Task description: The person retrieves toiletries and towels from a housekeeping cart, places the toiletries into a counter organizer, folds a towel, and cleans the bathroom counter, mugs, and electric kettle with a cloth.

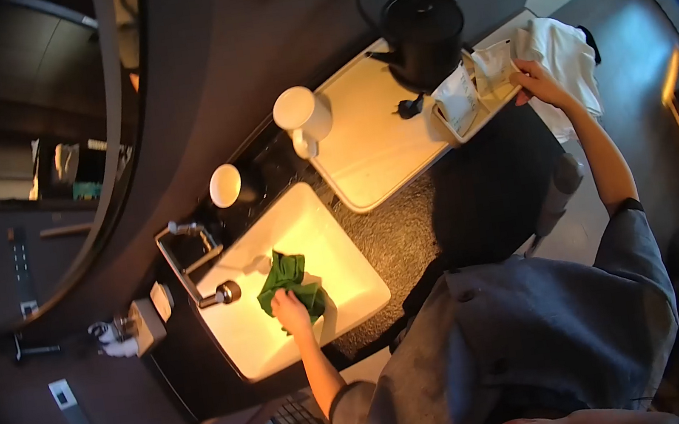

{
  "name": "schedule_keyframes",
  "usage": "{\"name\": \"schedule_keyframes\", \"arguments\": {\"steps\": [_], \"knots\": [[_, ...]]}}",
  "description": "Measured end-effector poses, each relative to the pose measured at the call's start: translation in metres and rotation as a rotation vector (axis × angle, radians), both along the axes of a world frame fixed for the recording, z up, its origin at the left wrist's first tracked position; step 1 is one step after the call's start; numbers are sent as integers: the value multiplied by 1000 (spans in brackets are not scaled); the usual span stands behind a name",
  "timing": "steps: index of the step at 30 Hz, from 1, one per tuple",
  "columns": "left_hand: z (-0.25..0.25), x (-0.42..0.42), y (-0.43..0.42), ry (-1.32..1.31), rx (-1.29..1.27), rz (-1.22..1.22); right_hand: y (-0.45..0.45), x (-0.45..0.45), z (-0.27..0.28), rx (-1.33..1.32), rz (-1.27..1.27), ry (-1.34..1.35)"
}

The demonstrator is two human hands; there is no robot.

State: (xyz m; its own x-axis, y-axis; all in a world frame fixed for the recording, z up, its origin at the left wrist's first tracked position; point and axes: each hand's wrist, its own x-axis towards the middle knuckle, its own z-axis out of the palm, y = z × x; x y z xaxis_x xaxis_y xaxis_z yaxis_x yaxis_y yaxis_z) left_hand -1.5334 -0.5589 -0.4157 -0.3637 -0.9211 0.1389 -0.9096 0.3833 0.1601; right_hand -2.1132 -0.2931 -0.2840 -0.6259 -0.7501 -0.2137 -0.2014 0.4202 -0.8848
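Note:
Down in the white sink (358, 287), my left hand (289, 308) is closed on a green cloth (287, 268), which is bunched up against the basin. Out to the right, my right hand (539, 85) grips the end of a small cream sachet holder (503, 102). White packets (457, 98) stand inside that holder. It sits at the right end of a large cream tray (376, 160); whether it rests on the tray or is slightly lifted, I cannot tell.
A black kettle (424, 33) and a white mug (303, 115) stand on the tray. Behind the sink are a white cup (225, 186) and a chrome tap (184, 271). White cloth (564, 62) lies beyond my right hand. A round mirror (31, 150) hangs at left.

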Motion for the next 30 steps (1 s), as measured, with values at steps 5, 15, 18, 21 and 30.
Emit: {"name": "schedule_keyframes", "arguments": {"steps": [5, 15, 18, 21, 30], "knots": [[101, -26, 37, 583, 149, 47, 75, 8, -5, 47, -69, -87], [181, -271, 88, 1123, 198, -519, 121, 41, -73, 78, -89, -105], [180, -378, 115, 1238, 416, -576, 126, 47, -72, 3, -81, -134], [147, -465, 136, 991, 403, -796, 129, 51, -71, -43, -66, -94], [52, -515, 139, 328, 108, -1098, 79, 19, 17, -136, -208, 771]]}}
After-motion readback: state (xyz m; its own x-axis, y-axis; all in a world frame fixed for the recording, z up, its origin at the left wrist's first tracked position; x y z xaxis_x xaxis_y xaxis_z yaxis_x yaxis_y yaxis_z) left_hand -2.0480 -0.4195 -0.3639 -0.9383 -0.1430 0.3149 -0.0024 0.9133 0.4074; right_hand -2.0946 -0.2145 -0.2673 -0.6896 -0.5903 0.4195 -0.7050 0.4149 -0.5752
